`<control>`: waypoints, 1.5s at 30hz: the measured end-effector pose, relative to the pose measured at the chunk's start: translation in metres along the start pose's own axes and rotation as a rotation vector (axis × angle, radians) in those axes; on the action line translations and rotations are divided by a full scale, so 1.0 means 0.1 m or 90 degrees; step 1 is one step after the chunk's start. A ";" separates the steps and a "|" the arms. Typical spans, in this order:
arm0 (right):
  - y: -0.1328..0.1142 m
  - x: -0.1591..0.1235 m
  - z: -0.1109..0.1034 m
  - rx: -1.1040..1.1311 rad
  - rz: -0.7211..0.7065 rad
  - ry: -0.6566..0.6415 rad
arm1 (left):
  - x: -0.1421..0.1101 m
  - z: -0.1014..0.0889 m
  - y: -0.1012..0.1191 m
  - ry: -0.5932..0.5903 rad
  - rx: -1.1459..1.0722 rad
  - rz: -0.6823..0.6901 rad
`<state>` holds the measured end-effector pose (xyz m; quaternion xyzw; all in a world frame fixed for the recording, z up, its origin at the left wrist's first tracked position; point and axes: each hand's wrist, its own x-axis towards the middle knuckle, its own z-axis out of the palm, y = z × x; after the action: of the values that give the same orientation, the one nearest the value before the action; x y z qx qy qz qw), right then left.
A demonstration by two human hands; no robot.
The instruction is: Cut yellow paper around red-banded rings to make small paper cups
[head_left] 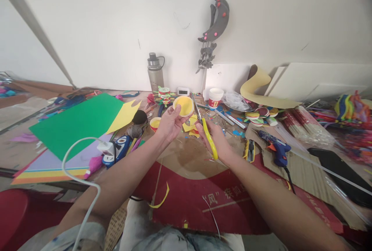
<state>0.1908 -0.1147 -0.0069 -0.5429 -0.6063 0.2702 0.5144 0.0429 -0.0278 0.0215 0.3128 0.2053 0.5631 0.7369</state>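
Near the middle of the head view, my left hand (pixel 171 125) grips a small round cup piece (pixel 186 106) with a white rim and a yellow inside. Its thumb presses on the yellow surface. My right hand (pixel 216 140) is closed round the yellow handles of a pair of scissors (pixel 208 136). Their metal blades point up and away, just right of the cup piece. Below the cup piece lie cut yellow scraps (pixel 192 127). Another short cup piece (pixel 155 123), red and white outside with yellow inside, stands left of my left hand.
Coloured sheets (pixel 78 123) and a white cable (pixel 65 162) are at left. A grey bottle (pixel 156 73) and paper cup (pixel 215 98) stand at the back. At right lie a utility knife (pixel 249 150), glue gun (pixel 274 148) and black phone-like slab (pixel 343 175). A dark crescent ornament (pixel 222 20) hangs above.
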 end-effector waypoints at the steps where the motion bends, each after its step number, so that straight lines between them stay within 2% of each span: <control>1: 0.00 0.00 0.00 0.001 0.000 0.000 | 0.00 0.00 0.00 0.000 -0.002 0.001; 14: -0.04 0.00 -0.01 -0.011 0.020 0.002 | 0.00 0.01 0.00 0.005 0.012 -0.005; 22: -0.09 0.00 0.00 0.104 0.050 0.056 | -0.05 0.01 -0.07 -0.006 0.002 -0.022; 26: -0.08 0.05 0.00 0.162 0.024 0.077 | -0.12 0.00 -0.17 -0.035 0.016 -0.053; 33: -0.06 0.09 0.04 0.171 -0.045 0.138 | -0.22 0.01 -0.28 -0.096 0.035 -0.068; 39: -0.01 0.09 0.05 0.157 -0.035 0.149 | -0.25 -0.01 -0.31 -0.135 0.056 -0.043; 45: 0.07 0.10 -0.02 0.179 -0.014 0.129 | -0.20 -0.05 -0.28 -0.146 0.061 -0.066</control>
<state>0.1962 -0.1034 -0.0091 -0.4835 -0.5135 0.2906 0.6466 0.0535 -0.0502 -0.0026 0.3992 0.1624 0.4743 0.7677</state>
